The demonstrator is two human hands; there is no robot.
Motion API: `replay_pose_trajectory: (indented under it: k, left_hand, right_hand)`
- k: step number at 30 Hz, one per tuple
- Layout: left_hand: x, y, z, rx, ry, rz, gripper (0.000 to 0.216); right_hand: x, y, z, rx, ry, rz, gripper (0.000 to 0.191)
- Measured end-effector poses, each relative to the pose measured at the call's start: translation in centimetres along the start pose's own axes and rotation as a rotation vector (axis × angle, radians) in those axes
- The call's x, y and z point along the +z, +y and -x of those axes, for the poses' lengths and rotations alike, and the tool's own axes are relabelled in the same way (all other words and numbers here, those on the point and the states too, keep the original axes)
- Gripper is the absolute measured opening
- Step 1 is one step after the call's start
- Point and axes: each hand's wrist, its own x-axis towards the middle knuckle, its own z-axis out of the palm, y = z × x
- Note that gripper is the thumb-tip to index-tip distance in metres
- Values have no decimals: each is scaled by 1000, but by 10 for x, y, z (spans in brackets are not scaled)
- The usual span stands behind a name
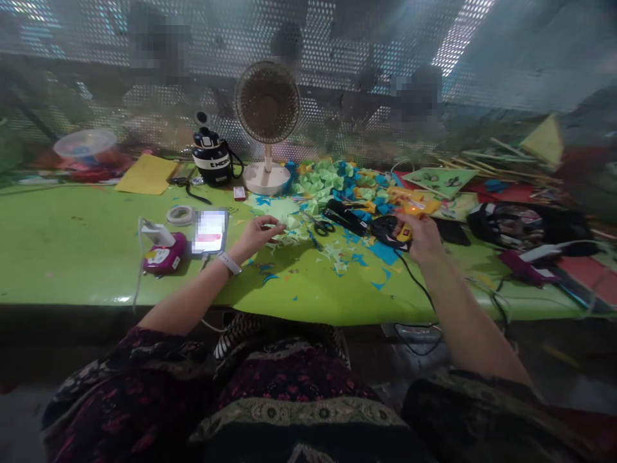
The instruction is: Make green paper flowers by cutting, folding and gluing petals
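My left hand (259, 236), a pale band on its wrist, hovers at the left edge of the green paper scraps (294, 235). Its fingers are slightly bent and apart, with nothing visible in them. On the right, my right hand (419, 236) is closed around a yellow and black glue gun (403, 233), partly hidden by the fingers. A small orange light glows just above it, and a black cord runs down from it over the table edge. Between my hands lie black-handled scissors (324, 227) and a black stapler (346, 217).
Behind the scraps is a heap of folded green, blue and yellow paper pieces (332, 180). A fan (268, 103) and a dark bottle (212, 161) stand at the back. A lit phone (209, 231), tape roll (179, 215) and purple power adapter (166, 256) lie left; a black pouch (530, 225) lies right.
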Motion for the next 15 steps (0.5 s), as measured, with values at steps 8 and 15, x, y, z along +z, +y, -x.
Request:
replay_pose_trajectory:
  k: [8,15]
  left_hand:
    - [-5,-8,-5,109,58,-20,44]
    - [-5,-6,-7,113,121,-41,46]
  right_hand:
    - [47,-51,27,84,-376,-815,29]
    - [81,-83,40,3,-530,-812,28]
